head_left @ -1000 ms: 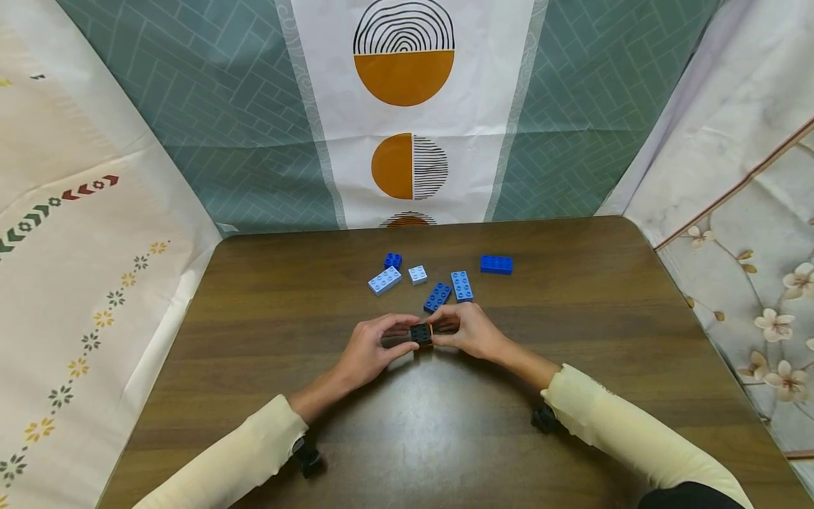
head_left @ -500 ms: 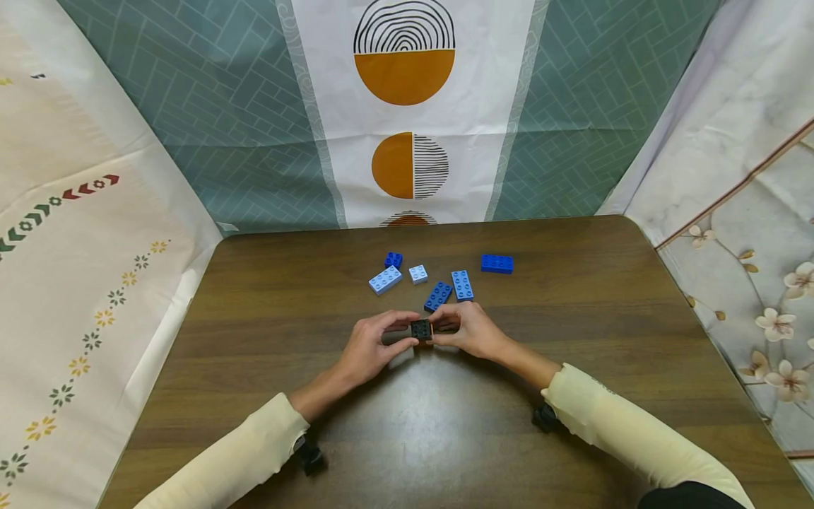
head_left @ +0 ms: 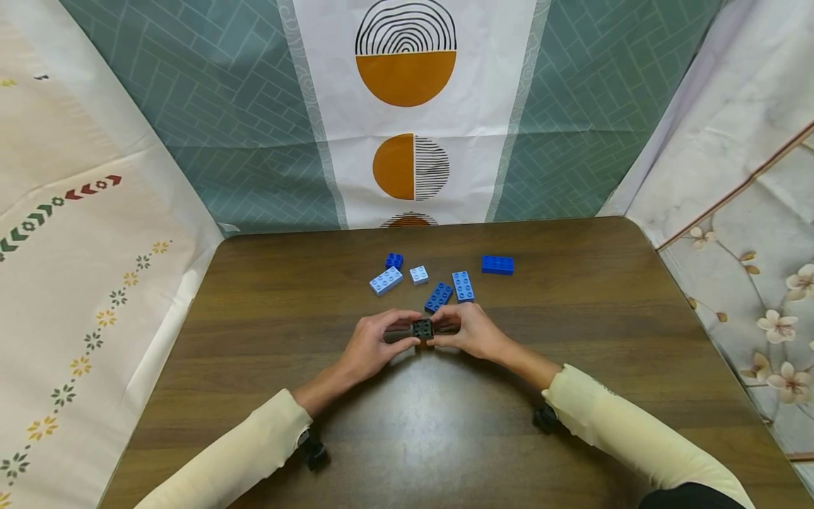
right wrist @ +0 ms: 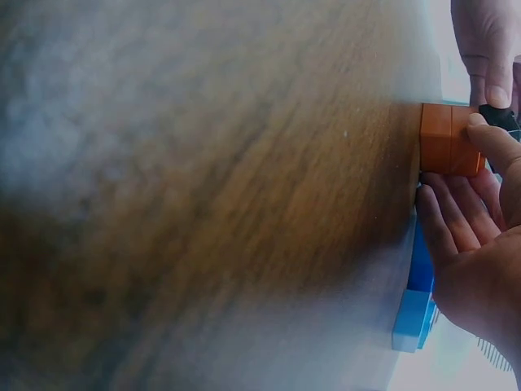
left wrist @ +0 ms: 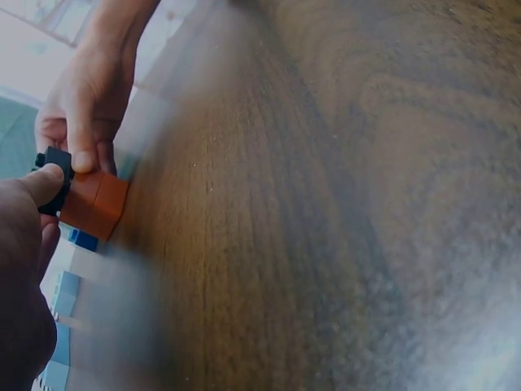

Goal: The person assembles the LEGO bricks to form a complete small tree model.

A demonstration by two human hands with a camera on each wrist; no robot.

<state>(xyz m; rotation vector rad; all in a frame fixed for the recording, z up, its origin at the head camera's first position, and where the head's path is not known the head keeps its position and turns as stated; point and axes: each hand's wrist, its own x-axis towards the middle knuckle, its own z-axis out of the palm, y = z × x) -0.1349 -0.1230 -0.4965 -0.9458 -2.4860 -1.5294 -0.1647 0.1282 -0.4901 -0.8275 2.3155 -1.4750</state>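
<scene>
A black brick is pinched between the thumb and fingers of the left hand. Beneath it, two orange bricks form a stack that stands on the table, seen from the side in both wrist views. The right hand grips this stack, its thumb near the upper orange brick. In the left wrist view the black brick lies against the stack's top and looks slightly tilted; whether it is fully seated I cannot tell. Studs show on its upper face in the head view.
Beyond the hands on the wooden table lie several bricks: a dark blue one close to the right fingers, light blue ones, a small pale one, a small blue one and a long blue one.
The black brick and the left fingertips have shifted slightly away from the person. Less orange shows beside the black brick in the head view. The right hand has barely moved.
</scene>
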